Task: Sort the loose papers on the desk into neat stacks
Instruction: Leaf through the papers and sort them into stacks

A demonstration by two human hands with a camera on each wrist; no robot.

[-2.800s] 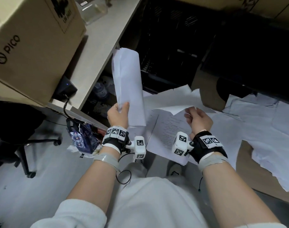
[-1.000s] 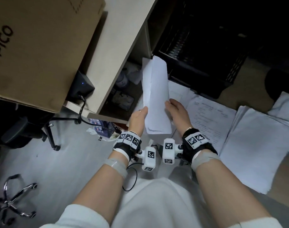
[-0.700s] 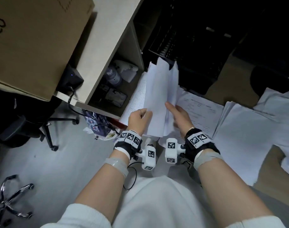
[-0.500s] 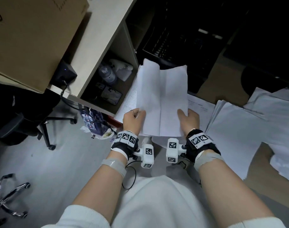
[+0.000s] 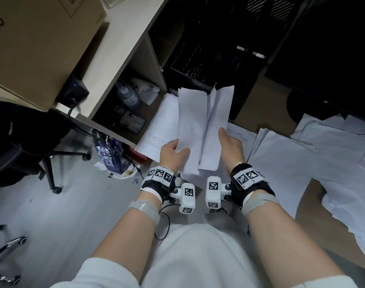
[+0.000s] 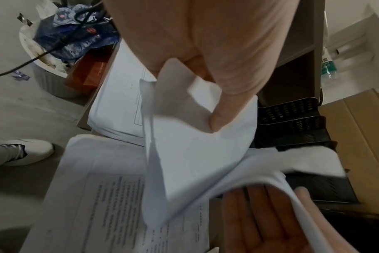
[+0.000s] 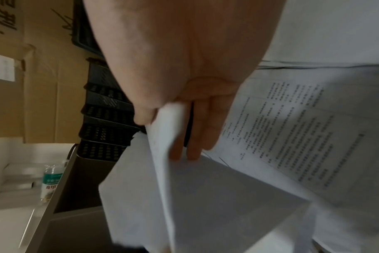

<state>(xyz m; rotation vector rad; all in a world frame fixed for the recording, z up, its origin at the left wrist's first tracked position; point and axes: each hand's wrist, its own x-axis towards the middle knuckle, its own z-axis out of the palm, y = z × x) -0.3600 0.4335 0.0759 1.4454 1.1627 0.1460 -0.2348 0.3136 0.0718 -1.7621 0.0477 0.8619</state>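
I hold a bundle of blank white sheets [image 5: 200, 123] upright over the desk, split open like a V. My left hand [image 5: 178, 149] pinches the left part near its bottom edge; the thumb [image 6: 216, 119] presses on the front of the sheet [image 6: 195, 154]. My right hand [image 5: 224, 136] holds the right part [image 7: 184, 188] between thumb and nearly straight fingers [image 7: 195, 137]. Printed sheets [image 5: 160, 125] lie flat on the desk under the bundle. To the right lies a squared stack of white paper [image 5: 291, 169], with loose overlapping sheets [image 5: 343, 140] beyond it.
Black mesh letter trays [image 5: 208, 65] stand behind the papers. A shelf unit with bottles [image 5: 127, 96] and a big cardboard box [image 5: 38, 42] is at the left. A waste bin [image 6: 45, 82] and chair legs [image 5: 52, 163] are on the floor.
Half a second ago the sheets were spread nearly flat between my hands. Now the two parts lean together into a V. The right hand has come higher up its part.
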